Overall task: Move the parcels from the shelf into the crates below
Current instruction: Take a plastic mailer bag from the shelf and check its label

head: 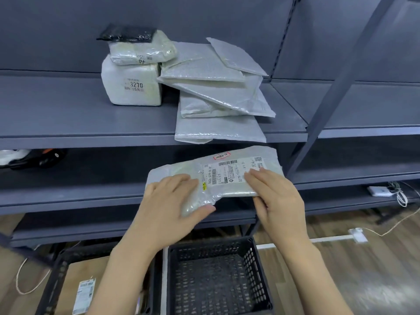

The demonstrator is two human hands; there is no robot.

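Two forearms are reaching up from the bottom edge. Left hand point(171, 201) is lying on a white padded parcel point(216, 176), fingers spread over its top, thumb curling under the near edge. Right hand point(276, 196) is gripping the parcel's right end, fingers flat over the label, thumb underneath. Parcel is hanging in the air in front of the lower shelves, above the black crate point(218, 276), tilted with its right end higher. Shipping label point(229, 172) is showing a barcode, a red stamp above it, and print too small to read beyond "G079".

Black crate is sitting directly below, slotted mesh walls, nothing visible inside. Left crate point(68, 285) beside it is holding a brown cardboard box point(91, 280) with a white label.

On the grey shelf point(79, 123) above: a blocky white parcel point(131, 84) marked "3270" and "5元", a smaller parcel point(141, 50) resting on it, a black packet point(127, 34) topmost. Just right, touching, a fanned stack of flat white mailers point(218, 92), the lowest overhanging the shelf edge.

Far right, a white adapter point(380, 190) with cables is lying on a lower shelf.
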